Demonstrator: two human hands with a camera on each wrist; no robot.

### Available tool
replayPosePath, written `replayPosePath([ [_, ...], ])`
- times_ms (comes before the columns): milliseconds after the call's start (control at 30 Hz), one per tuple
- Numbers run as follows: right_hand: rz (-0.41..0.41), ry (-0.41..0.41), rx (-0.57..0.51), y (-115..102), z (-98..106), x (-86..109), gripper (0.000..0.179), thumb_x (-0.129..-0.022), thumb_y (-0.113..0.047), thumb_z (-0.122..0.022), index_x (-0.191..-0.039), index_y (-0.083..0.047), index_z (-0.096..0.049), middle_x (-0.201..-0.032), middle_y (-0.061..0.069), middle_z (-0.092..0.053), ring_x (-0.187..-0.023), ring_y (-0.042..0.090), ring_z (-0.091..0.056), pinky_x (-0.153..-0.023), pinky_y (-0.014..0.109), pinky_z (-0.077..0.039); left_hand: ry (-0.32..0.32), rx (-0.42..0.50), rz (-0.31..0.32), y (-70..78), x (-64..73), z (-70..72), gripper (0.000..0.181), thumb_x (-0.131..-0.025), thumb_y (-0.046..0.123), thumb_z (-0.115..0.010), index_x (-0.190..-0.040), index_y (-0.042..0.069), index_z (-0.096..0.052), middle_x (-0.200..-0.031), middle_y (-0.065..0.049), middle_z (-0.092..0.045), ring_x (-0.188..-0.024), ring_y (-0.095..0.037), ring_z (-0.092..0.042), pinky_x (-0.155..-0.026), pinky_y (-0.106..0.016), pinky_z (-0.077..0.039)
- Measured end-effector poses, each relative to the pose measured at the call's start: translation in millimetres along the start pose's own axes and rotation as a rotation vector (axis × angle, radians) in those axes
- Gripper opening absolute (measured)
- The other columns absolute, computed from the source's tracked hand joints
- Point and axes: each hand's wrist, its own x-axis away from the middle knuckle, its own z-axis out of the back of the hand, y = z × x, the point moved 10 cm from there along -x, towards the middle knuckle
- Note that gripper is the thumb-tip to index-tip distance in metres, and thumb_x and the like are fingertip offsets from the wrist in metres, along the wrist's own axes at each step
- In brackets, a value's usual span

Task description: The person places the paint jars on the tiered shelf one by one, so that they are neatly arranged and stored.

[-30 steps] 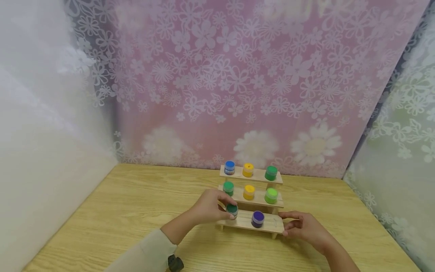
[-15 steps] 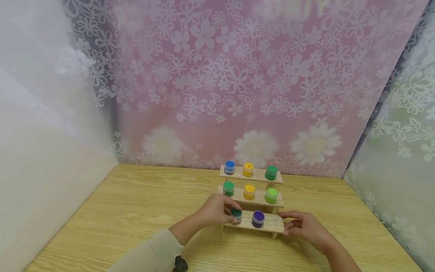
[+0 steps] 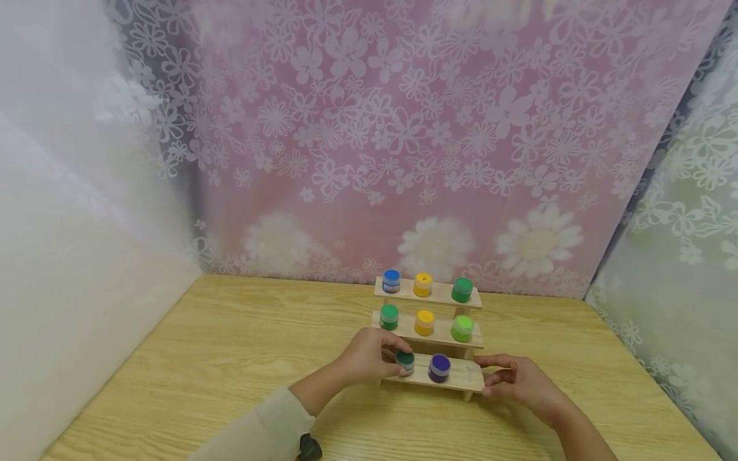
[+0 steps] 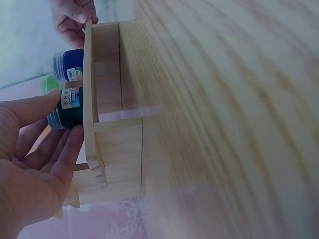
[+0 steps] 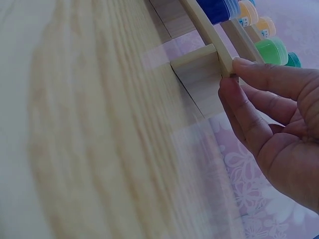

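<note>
My left hand (image 3: 369, 357) grips a small dark green paint jar (image 4: 73, 105) between thumb and fingers, its base right at the bottom step of a three-tier wooden stand (image 3: 423, 381). Beside it on that step is a purple paint jar (image 3: 439, 368). With thumb and fingertips, my right hand (image 5: 279, 112) pinches the right end of the same bottom step; in the head view that hand (image 3: 516, 384) lies at the stand's right side.
On the middle step are a green jar (image 3: 389, 317), a yellow jar (image 3: 424, 323) and a light green jar (image 3: 462, 328). The top step bears a blue jar (image 3: 391, 281), another yellow jar (image 3: 423, 285) and another green jar (image 3: 462, 290). A flowered pink backdrop (image 3: 346, 160) rises behind the wooden table (image 3: 230, 358).
My left hand has brought the dark green jar a little to the right along the bottom step, closer to the purple jar. The right hand has kept its place at the step's end.
</note>
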Motion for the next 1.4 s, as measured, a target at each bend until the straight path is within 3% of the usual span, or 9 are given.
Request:
replayPosePath([
  [133, -0.002, -0.014, -0.016, -0.2, -0.2, 0.8, 0.065, -0.086, -0.009, -0.075, -0.138, 0.014, -0.044, -0.11, 0.013, -0.064, -0.096, 0.022, -0.063, -0.08, 0.035, -0.057, 0.0, 0.039, -0.004, -4.4, 4.4, 3.9, 0.028, -0.08, 0.002, -0.08, -0.105, 0.011, -0.075, -0.102, 0.007, -0.069, -0.088, -0.006, -0.067, -0.073, -0.018, -0.054],
  [400, 0.03, -0.019, 0.008, -5.0, 2.4, 4.2, 0.063, -0.087, -0.01, -0.074, -0.137, 0.015, -0.044, -0.129, 0.025, -0.055, -0.101, 0.022, -0.063, -0.082, 0.037, -0.057, 0.06, 0.079, 0.006, -10.0, 17.4, 22.6, 0.028, -0.084, 0.001, -0.076, -0.11, 0.011, -0.074, -0.108, 0.005, -0.068, -0.096, -0.012, -0.065, -0.076, -0.021, -0.055],
  [567, 0.042, -0.006, 0.034, -6.5, 6.6, 5.3, 0.062, -0.088, -0.011, -0.073, -0.137, 0.014, -0.045, -0.134, 0.028, -0.051, -0.103, 0.024, -0.062, -0.082, 0.035, -0.057, 0.103, 0.097, -0.022, -11.8, 24.5, 33.9, 0.027, -0.084, 0.001, -0.075, -0.111, 0.006, -0.073, -0.11, -0.003, -0.067, -0.099, -0.019, -0.064, -0.078, -0.024, -0.056],
  [767, 0.047, 0.003, 0.043, -8.1, 8.6, 8.7, 0.059, -0.09, -0.012, -0.07, -0.137, 0.014, -0.045, -0.135, 0.029, -0.05, -0.106, 0.026, -0.061, -0.083, 0.035, -0.056, 0.176, 0.194, -0.008, -22.1, 40.0, 52.1, 0.027, -0.084, 0.002, -0.076, -0.111, 0.006, -0.072, -0.114, -0.005, -0.064, -0.106, -0.033, -0.061, -0.081, -0.026, -0.056],
  [967, 0.044, 0.095, 0.091, -12.0, 17.4, 13.4, 0.058, -0.09, -0.015, -0.072, -0.135, 0.012, -0.049, -0.133, 0.029, -0.051, -0.098, 0.021, -0.063, -0.082, 0.035, -0.056, 0.18, 0.229, -0.023, -27.9, 55.7, 69.3, 0.034, -0.082, 0.008, -0.079, -0.115, 0.013, -0.071, -0.123, -0.008, -0.06, -0.112, -0.031, -0.057, -0.089, -0.036, -0.054],
  [1167, 0.05, 0.246, 0.157, -20.6, 34.1, 22.6, 0.054, -0.091, -0.019, -0.071, -0.135, 0.006, -0.052, -0.13, 0.024, -0.055, -0.094, 0.016, -0.065, -0.085, 0.04, -0.055, 0.2, 0.209, -0.063, -31.8, 73.5, 90.8, 0.037, -0.081, 0.014, -0.081, -0.117, 0.013, -0.07, -0.128, -0.008, -0.057, -0.116, -0.031, -0.054, -0.092, -0.038, -0.052],
  [1400, 0.044, 0.327, 0.125, -20.5, 43.5, 32.6, 0.05, -0.091, -0.02, -0.071, -0.134, 0.001, -0.055, -0.123, 0.011, -0.061, -0.095, 0.014, -0.066, -0.085, 0.034, -0.055, 0.249, 0.143, -0.027, -40.2, 93.5, 112.9, 0.045, -0.08, 0.016, -0.082, -0.122, 0.015, -0.066, -0.125, -0.005, -0.058, -0.114, -0.03, -0.052, -0.093, -0.036, -0.051],
])
